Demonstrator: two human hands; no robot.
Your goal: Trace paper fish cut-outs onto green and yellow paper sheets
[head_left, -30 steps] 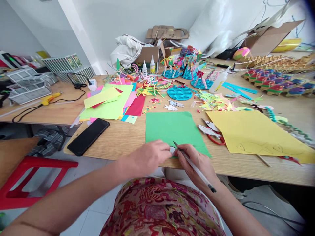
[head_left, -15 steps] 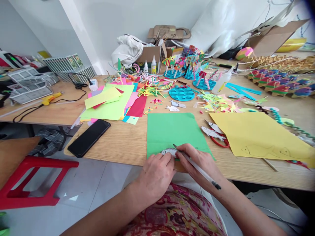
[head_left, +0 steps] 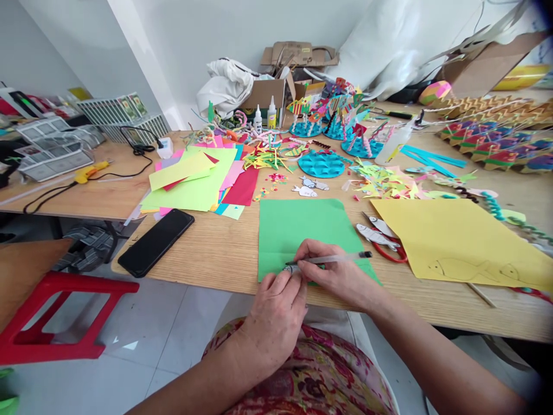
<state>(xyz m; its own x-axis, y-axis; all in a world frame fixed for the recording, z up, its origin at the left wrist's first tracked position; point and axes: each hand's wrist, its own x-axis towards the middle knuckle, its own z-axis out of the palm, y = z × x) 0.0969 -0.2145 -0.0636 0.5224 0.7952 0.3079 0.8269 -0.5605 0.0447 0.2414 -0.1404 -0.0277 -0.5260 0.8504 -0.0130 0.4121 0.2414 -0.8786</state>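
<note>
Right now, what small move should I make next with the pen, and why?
Probably draw a short stroke along the edge of the white fish cutout: your right hand holds the pen with its tip beside the cutout, and your left hand partly covers it on the green sheet.

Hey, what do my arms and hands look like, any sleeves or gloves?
Your left hand and right hand are both ungloved, and the forearms are bare: no sleeves, watch or bracelet in view. Between them shows a garment patterned in pink, red and yellow.
</note>
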